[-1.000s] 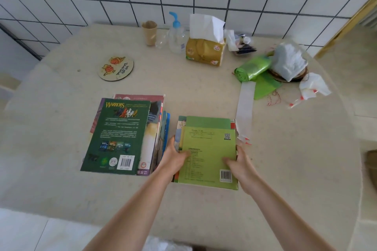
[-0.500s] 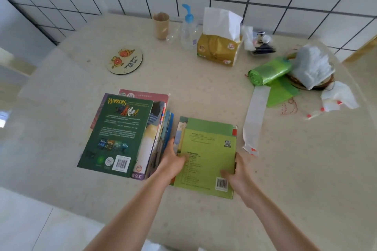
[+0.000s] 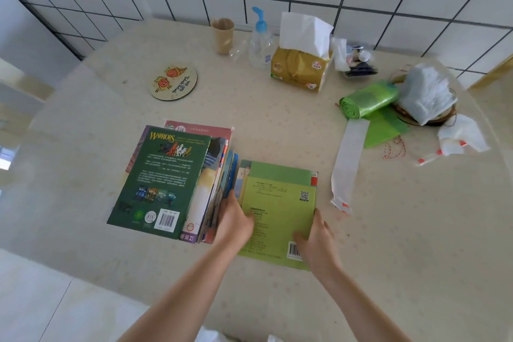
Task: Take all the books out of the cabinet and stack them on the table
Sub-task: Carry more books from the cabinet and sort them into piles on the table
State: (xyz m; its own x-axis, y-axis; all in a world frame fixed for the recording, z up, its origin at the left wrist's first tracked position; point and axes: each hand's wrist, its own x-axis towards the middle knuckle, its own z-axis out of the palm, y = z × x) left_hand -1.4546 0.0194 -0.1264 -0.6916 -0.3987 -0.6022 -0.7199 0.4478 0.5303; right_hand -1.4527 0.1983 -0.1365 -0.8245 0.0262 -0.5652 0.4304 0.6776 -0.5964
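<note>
Two piles of books lie on the beige table (image 3: 277,125). The left pile is topped by a dark green "Warriors" book (image 3: 161,180), with several books fanned out under it. The right pile is topped by a light green book (image 3: 280,203), back cover up. My left hand (image 3: 234,223) grips the left edge of the light green pile, between the two piles. My right hand (image 3: 316,239) holds its lower right corner, over the barcode. The cabinet is out of view.
At the back of the table stand a brown cup (image 3: 222,35), a pump bottle (image 3: 259,39), a tissue pack (image 3: 301,64) and a round coaster (image 3: 174,82). At right lie a green bag roll (image 3: 366,98), a paper strip (image 3: 348,164) and a basket with cloth (image 3: 426,96).
The view has shifted so the table sits further right in frame. Both hands stay on the light green pile, which lies at a slightly more skewed angle.
</note>
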